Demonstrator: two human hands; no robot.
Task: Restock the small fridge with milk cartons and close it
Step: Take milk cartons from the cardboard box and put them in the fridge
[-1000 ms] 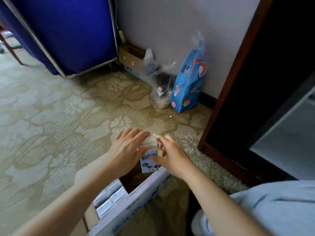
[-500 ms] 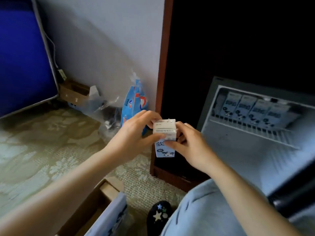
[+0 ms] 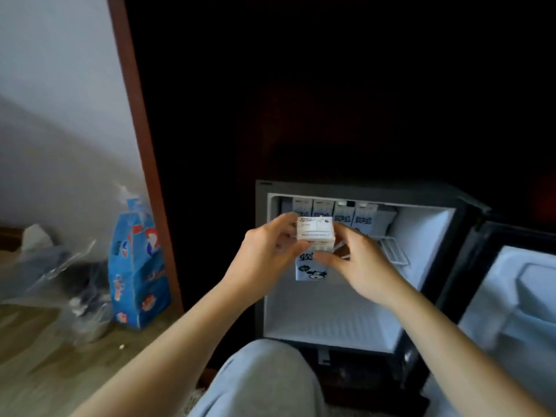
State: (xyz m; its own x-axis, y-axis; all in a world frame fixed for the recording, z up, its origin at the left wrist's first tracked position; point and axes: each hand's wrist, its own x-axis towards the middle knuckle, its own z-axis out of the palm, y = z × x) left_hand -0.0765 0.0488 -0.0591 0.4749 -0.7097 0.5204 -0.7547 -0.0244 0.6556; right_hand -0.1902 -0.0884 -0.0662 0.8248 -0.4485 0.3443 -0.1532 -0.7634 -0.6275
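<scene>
A small white and blue milk carton (image 3: pixel 314 236) with a cow print is held upright in front of the open small fridge (image 3: pixel 331 314). My left hand (image 3: pixel 270 254) grips its left side and my right hand (image 3: pixel 355 260) pinches its right side. Several matching cartons (image 3: pixel 337 216) stand in a row on the wire shelf (image 3: pixel 394 251) at the back of the fridge. The fridge door (image 3: pixel 511 296) hangs open to the right. The lower compartment holds nothing visible.
The fridge sits inside a dark wooden cabinet with a reddish frame (image 3: pixel 141 145). A blue printed bag (image 3: pixel 135 266) and clear plastic bags (image 3: pixel 60 272) lie on the patterned carpet to the left. My knee in grey trousers (image 3: pixel 261 383) is at the bottom.
My view and both hands swung right, carrying the carton from the cardboard box on the floor up to the front of the open fridge.
</scene>
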